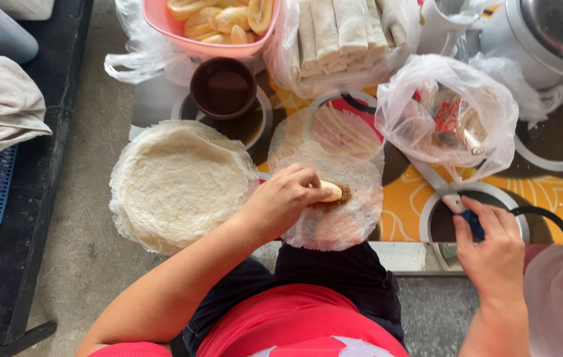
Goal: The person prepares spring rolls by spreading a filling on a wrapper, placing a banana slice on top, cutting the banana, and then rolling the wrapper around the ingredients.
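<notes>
On the round wrapper (334, 211) at the tabletop's (400, 198) near edge, the left hand (281, 201) pinches a banana slice (332, 192) at its 3 o'clock, long side pointing 2 o'clock. The right hand (493, 248), well apart, grips a knife (441, 188).

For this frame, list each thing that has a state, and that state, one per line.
left hand: pressing a banana piece onto a wrapper
banana piece: lying on brown filling
single wrapper: flat, unrolled
wrapper stack: flat, unused
right hand: closed on the knife handle
knife: blade flat on the table
brown cup: upright, dark inside
pink bowl: filled with banana pieces
rolled wrappers: finished, piled in a bag
</notes>
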